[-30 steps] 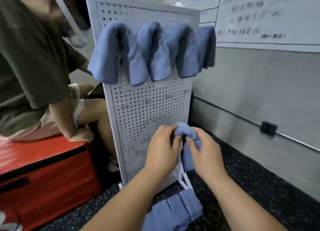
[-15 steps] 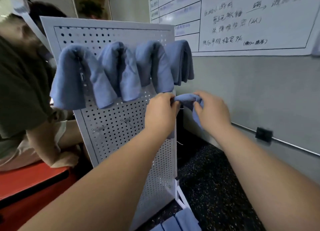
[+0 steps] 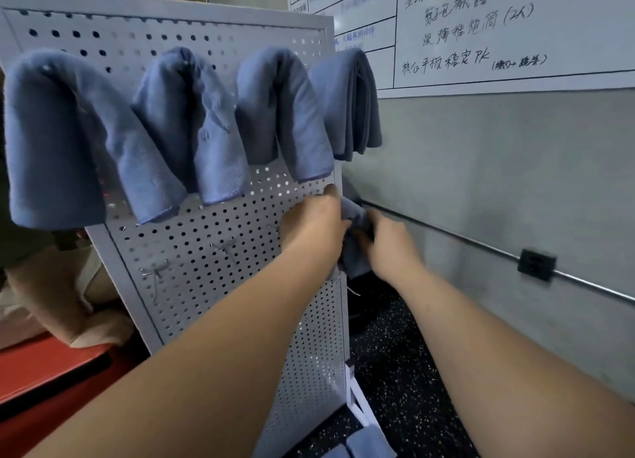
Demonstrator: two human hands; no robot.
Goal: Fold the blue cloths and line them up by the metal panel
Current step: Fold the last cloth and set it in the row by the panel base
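Note:
A white perforated metal panel [image 3: 213,251] stands upright on the floor. Several blue cloths [image 3: 192,124] hang draped over hooks along its upper part. At the panel's right edge, both hands hold one more blue cloth [image 3: 355,248]: my left hand [image 3: 314,223] grips its left side and my right hand [image 3: 390,248] grips its right side, below the hanging row. The cloth is largely hidden between my hands. Folded blue cloths [image 3: 364,445] lie on the floor at the panel's foot.
A person in a green shirt [image 3: 20,237] sits behind the panel on a red padded box [image 3: 51,371]. A grey wall with a whiteboard [image 3: 498,27] and a metal rail [image 3: 481,248] runs on the right. The floor [image 3: 402,371] is dark and speckled.
Both hands carried the cloth up from near the floor to the panel's right edge, then lowered it slightly below the hanging row. The view moved closer to the panel.

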